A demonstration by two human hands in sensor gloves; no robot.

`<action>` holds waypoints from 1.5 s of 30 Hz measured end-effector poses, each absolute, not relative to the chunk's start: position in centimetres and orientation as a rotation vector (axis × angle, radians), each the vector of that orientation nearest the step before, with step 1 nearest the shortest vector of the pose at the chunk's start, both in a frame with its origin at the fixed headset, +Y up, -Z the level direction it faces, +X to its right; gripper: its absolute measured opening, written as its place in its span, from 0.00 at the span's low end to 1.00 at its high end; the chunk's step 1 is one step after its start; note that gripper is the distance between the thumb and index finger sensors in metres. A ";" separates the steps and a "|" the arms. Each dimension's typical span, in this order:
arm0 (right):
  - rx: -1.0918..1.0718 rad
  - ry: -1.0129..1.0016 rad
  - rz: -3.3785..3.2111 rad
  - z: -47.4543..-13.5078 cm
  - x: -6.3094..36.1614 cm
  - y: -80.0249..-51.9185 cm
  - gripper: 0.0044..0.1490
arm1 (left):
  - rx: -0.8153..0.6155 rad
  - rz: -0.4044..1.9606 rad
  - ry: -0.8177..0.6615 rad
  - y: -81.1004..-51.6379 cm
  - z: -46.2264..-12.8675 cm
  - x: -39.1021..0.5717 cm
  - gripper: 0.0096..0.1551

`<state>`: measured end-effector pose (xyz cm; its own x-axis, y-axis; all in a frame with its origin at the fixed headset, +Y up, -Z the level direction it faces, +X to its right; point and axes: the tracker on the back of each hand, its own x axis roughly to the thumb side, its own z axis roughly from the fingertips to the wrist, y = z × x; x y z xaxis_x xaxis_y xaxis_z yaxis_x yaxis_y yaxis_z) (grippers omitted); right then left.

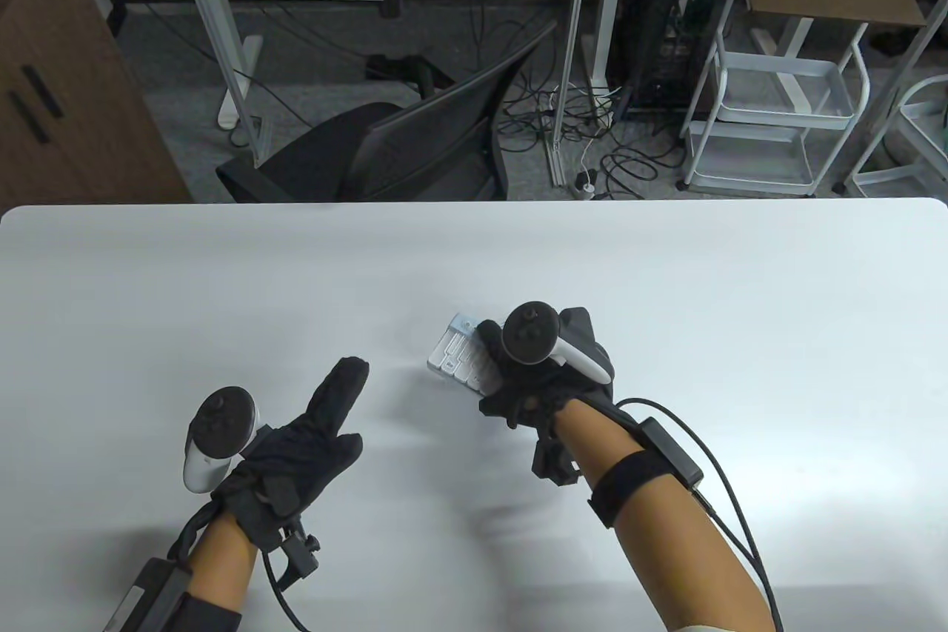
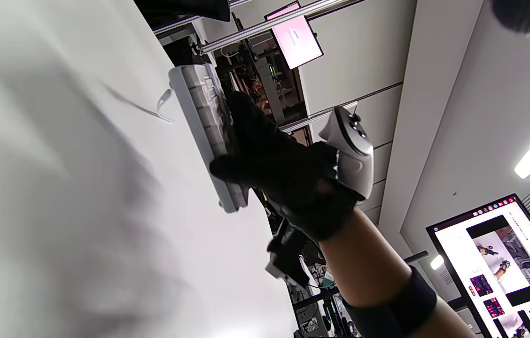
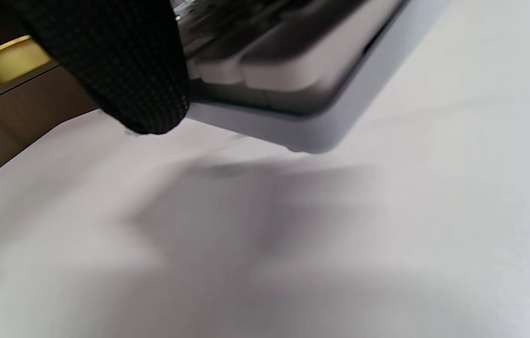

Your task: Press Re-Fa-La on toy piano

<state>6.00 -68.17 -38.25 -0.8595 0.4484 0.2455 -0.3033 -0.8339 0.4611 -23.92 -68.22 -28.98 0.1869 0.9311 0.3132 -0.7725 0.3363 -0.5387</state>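
A small white toy piano (image 1: pixel 453 353) lies on the white table (image 1: pixel 666 291), angled, a little right of centre. My right hand (image 1: pixel 518 373) lies over its right part, with gloved fingers down on the keys. In the left wrist view the right hand (image 2: pixel 274 173) reaches along the keyboard (image 2: pixel 199 108) with one finger stretched out and the thumb apart. The right wrist view shows a gloved fingertip (image 3: pixel 128 75) at the piano's front edge (image 3: pixel 302 126). Which key is touched is hidden. My left hand (image 1: pixel 318 432) rests on the table left of the piano, fingers stretched out, holding nothing.
Beyond the table's far edge stand a black office chair (image 1: pixel 415 143), a white wire cart (image 1: pixel 778 113) and a brown cabinet (image 1: pixel 67 84).
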 end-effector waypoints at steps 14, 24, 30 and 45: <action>0.889 0.764 2.561 -33.9 3.0 -72.2 0.66 | -0.304 1.208 -0.640 -68.5 -29.0 -23.8 0.57; 0.932 0.860 2.528 -33.7 2.1 -75.0 0.66 | -0.312 1.203 -0.627 -68.6 -29.0 -23.8 0.57; 0.932 0.874 2.526 -33.9 2.1 -75.7 0.66 | -0.319 1.195 -0.624 -68.6 -29.1 -23.7 0.56; 0.909 0.849 2.552 -33.9 2.0 -75.2 0.65 | -0.313 1.197 -0.628 -68.5 -29.1 -23.6 0.56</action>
<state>2.00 -75.21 -33.87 -0.7542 0.4548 0.4737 -0.0806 -0.7800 0.6205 -23.64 -68.46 -29.08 0.2237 0.9318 0.2857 -0.7651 0.3495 -0.5408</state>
